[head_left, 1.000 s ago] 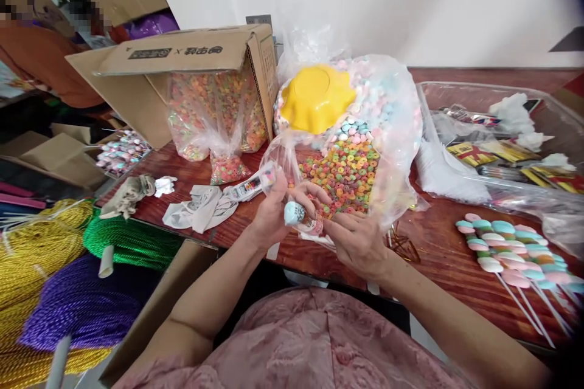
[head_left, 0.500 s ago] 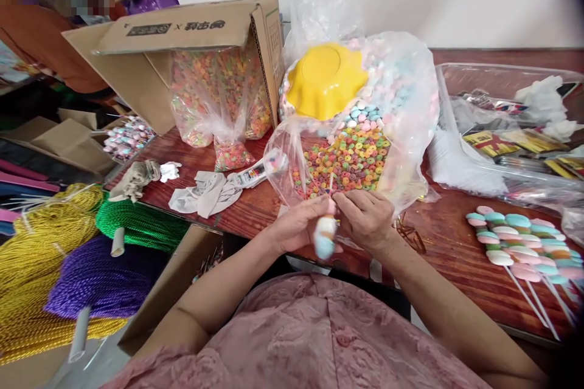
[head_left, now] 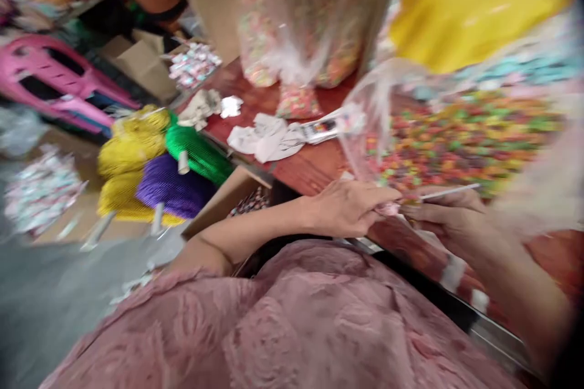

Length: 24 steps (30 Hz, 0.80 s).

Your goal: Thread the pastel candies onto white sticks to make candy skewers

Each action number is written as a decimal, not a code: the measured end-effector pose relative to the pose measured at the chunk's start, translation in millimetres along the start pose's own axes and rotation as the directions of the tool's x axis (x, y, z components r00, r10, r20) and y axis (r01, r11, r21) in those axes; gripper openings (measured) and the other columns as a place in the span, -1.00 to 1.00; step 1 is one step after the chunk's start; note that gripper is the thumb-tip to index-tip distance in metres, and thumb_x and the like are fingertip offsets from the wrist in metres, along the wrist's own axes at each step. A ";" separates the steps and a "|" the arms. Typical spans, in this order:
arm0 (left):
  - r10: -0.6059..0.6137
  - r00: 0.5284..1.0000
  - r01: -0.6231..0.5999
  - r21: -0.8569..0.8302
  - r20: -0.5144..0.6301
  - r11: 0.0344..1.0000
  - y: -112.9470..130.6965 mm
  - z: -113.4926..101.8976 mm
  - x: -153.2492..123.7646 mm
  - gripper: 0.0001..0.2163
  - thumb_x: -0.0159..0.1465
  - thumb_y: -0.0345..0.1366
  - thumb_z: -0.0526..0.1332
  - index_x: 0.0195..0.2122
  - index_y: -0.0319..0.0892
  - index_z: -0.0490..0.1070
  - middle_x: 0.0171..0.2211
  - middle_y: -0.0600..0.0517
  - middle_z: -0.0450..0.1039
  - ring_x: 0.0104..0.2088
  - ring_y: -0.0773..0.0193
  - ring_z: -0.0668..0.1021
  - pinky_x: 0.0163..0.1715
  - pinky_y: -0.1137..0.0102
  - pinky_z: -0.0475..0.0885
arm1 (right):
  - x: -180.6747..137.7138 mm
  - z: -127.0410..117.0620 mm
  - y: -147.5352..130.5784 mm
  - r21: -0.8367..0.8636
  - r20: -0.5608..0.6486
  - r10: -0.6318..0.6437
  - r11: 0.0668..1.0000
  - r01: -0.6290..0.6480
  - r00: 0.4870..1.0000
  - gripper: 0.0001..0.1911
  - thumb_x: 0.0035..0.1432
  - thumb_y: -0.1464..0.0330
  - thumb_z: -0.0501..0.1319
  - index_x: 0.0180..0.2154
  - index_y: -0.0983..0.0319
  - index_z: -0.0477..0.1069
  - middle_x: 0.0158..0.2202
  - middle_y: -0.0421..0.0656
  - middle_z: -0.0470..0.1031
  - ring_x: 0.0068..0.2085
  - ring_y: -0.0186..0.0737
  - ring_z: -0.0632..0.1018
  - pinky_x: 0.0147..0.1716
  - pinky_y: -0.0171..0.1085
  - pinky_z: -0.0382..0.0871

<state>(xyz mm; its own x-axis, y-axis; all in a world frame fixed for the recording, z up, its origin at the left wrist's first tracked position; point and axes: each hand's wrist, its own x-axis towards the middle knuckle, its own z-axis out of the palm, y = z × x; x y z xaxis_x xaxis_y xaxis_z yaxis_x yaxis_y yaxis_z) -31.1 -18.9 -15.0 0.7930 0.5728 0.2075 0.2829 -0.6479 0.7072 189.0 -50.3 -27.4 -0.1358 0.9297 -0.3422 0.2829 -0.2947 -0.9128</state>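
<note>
In front of my body I hold a candy skewer (head_left: 387, 209) between both hands, and its pink end shows at the fingertips. My left hand (head_left: 344, 206) is closed around the candy part, hiding most of it. At the stick end, my right hand (head_left: 449, 216) pinches with thumb and fingers, while the white stick (head_left: 451, 191) points out to the right above it. Right behind the hands lies an open plastic bag of small ring-shaped candies (head_left: 474, 140), blurred by motion. A yellow scalloped bowl (head_left: 479, 6) rests upside down on pastel candies behind it.
Grey-white gloves (head_left: 269, 137) and a bag of small candies (head_left: 298, 100) are on the red table (head_left: 310, 173). Bundles of yellow, purple (head_left: 171, 188) and green cord hang at the left, beside a cardboard box (head_left: 219, 200). A pink plastic object (head_left: 45, 73) stands farther left.
My view has swung left and down, so the tray and finished skewers at the right are out of sight. The skewer has turned from upright to roughly sideways, its stick now pointing right.
</note>
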 end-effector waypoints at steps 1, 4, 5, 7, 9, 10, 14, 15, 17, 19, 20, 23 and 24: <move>-0.041 0.997 0.040 0.007 0.069 0.999 -3.7 -14.1 -10.9 -0.80 0.40 -0.28 0.04 -0.14 -0.18 0.43 -0.29 0.00 0.52 -0.26 0.29 0.53 -0.23 0.43 0.36 | 3.1 8.2 2.2 -0.067 0.045 0.000 0.998 0.003 0.999 -0.67 0.01 0.04 0.35 -0.52 0.16 0.51 -0.58 -0.16 0.47 -0.58 -0.24 0.44 -0.62 -0.26 0.28; -0.244 0.945 0.239 0.049 0.220 0.970 -22.6 -57.9 -61.6 -0.79 0.39 -0.27 0.04 -0.23 -0.19 0.45 -0.40 0.05 0.49 -0.41 0.35 0.48 -0.34 0.46 0.31 | 9.7 31.1 7.5 -0.313 0.146 -0.259 0.903 0.293 0.955 -0.64 0.11 0.03 0.30 -0.13 0.06 0.57 -0.38 -0.13 0.60 -0.42 -0.10 0.58 -0.50 -0.18 0.44; -0.330 0.909 0.318 0.091 0.253 0.944 -29.2 -69.1 -83.5 -0.80 0.37 -0.29 0.06 -0.23 -0.20 0.46 -0.39 0.05 0.49 -0.41 0.35 0.47 -0.35 0.47 0.30 | 10.0 35.9 8.3 -0.369 0.177 -0.354 0.841 0.396 0.918 -0.64 0.14 0.05 0.28 -0.06 0.03 0.54 -0.33 -0.14 0.62 -0.38 -0.07 0.60 -0.47 -0.16 0.48; -0.531 0.799 0.482 0.229 0.282 0.846 -42.6 -81.7 -128.3 -0.82 0.32 -0.32 0.11 -0.21 -0.22 0.48 -0.38 0.02 0.52 -0.41 0.33 0.48 -0.36 0.46 0.31 | 8.5 39.3 8.8 -0.429 0.215 -0.489 0.730 0.531 0.846 -0.74 0.22 0.13 0.22 -0.09 0.01 0.54 -0.30 -0.16 0.63 -0.37 -0.06 0.63 -0.43 -0.14 0.51; -0.766 0.565 0.634 0.433 0.306 0.640 -57.8 -80.5 -164.9 -0.86 0.24 -0.39 0.15 -0.27 -0.21 0.51 -0.36 -0.01 0.55 -0.37 0.28 0.52 -0.36 0.45 0.32 | 5.0 35.7 8.9 -0.457 0.214 -0.563 0.665 0.591 0.798 -0.82 0.27 0.21 0.19 -0.15 0.03 0.53 -0.28 -0.17 0.64 -0.35 -0.08 0.64 -0.39 -0.15 0.53; -0.870 0.390 0.685 0.536 0.302 0.493 -65.3 -76.2 -177.3 -0.86 0.23 -0.41 0.16 -0.27 -0.19 0.52 -0.35 -0.02 0.57 -0.35 0.26 0.54 -0.35 0.45 0.33 | 2.5 32.6 8.9 -0.473 0.210 -0.576 0.647 0.598 0.790 -0.83 0.28 0.25 0.17 -0.14 0.04 0.51 -0.27 -0.17 0.63 -0.33 -0.09 0.64 -0.37 -0.16 0.54; -0.910 0.295 0.613 0.673 0.292 0.414 -75.3 -56.0 -178.8 -0.92 0.16 -0.41 0.26 -0.39 -0.31 0.54 -0.41 -0.22 0.58 -0.38 0.05 0.60 -0.43 0.35 0.34 | -13.1 22.2 8.0 -0.532 0.190 -0.561 0.631 0.564 0.806 -0.81 0.34 0.33 0.12 -0.12 0.12 0.49 -0.27 -0.15 0.61 -0.29 -0.18 0.63 -0.32 -0.22 0.51; -0.889 0.335 0.588 0.669 0.310 0.455 -70.0 -53.5 -168.1 -0.88 0.21 -0.36 0.25 -0.39 -0.29 0.54 -0.39 -0.22 0.58 -0.35 0.04 0.61 -0.39 0.34 0.36 | -18.1 21.7 7.6 -0.540 0.176 -0.557 0.635 0.553 0.812 -0.81 0.34 0.35 0.11 -0.13 0.14 0.50 -0.29 -0.15 0.60 -0.31 -0.21 0.62 -0.33 -0.24 0.49; -0.791 0.493 0.537 0.588 0.363 0.605 -53.1 -51.4 -137.0 -0.75 0.35 -0.23 0.14 -0.35 -0.22 0.54 -0.35 -0.13 0.59 -0.29 0.12 0.61 -0.30 0.36 0.37 | -28.7 23.2 7.7 -0.550 0.134 -0.552 0.649 0.525 0.823 -0.80 0.34 0.35 0.10 -0.17 0.16 0.51 -0.33 -0.15 0.59 -0.35 -0.24 0.60 -0.36 -0.26 0.47; -0.556 0.746 0.426 0.379 0.366 0.821 -35.2 -49.1 -98.9 -0.67 0.42 -0.16 0.04 -0.33 -0.18 0.53 -0.34 -0.04 0.59 -0.31 0.24 0.59 -0.26 0.39 0.37 | -39.8 26.9 10.6 -0.559 0.059 -0.552 0.672 0.486 0.832 -0.80 0.34 0.35 0.11 -0.19 0.17 0.52 -0.34 -0.14 0.60 -0.35 -0.23 0.60 -0.36 -0.26 0.47; -0.454 0.827 0.363 0.301 0.332 0.882 -28.0 -46.1 -80.0 -0.66 0.44 -0.15 0.03 -0.32 -0.18 0.52 -0.33 -0.02 0.58 -0.31 0.27 0.58 -0.25 0.41 0.37 | -45.6 29.0 13.3 -0.566 0.012 -0.554 0.683 0.462 0.833 -0.81 0.34 0.34 0.12 -0.20 0.16 0.52 -0.33 -0.14 0.61 -0.34 -0.22 0.60 -0.34 -0.26 0.47; -0.303 0.941 0.231 0.372 0.148 0.899 -15.8 -26.6 -33.1 -0.77 0.40 -0.24 0.11 -0.25 -0.23 0.51 -0.25 -0.08 0.55 -0.21 0.21 0.56 -0.17 0.37 0.39 | -64.0 33.2 26.8 -0.590 -0.106 -0.562 0.700 0.403 0.821 -0.81 0.35 0.36 0.12 -0.23 0.17 0.51 -0.32 -0.13 0.61 -0.30 -0.22 0.61 -0.29 -0.25 0.48; -0.261 0.960 0.197 0.413 0.102 0.889 -14.0 -17.5 -21.6 -0.80 0.39 -0.29 0.12 -0.23 -0.25 0.51 -0.21 -0.11 0.54 -0.16 0.18 0.55 -0.14 0.34 0.39 | -70.4 32.6 33.0 -0.599 -0.127 -0.561 0.701 0.388 0.818 -0.81 0.35 0.38 0.11 -0.23 0.18 0.51 -0.31 -0.13 0.61 -0.30 -0.23 0.61 -0.29 -0.26 0.48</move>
<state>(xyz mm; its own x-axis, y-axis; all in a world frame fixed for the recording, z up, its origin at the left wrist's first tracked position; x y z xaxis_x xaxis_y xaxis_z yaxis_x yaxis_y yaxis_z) -61.6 -13.4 -17.5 0.7426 0.6676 -0.0539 0.6310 -0.6704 0.3904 176.9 -132.7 -40.7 -0.1494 0.9537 0.2609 0.7140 0.2866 -0.6388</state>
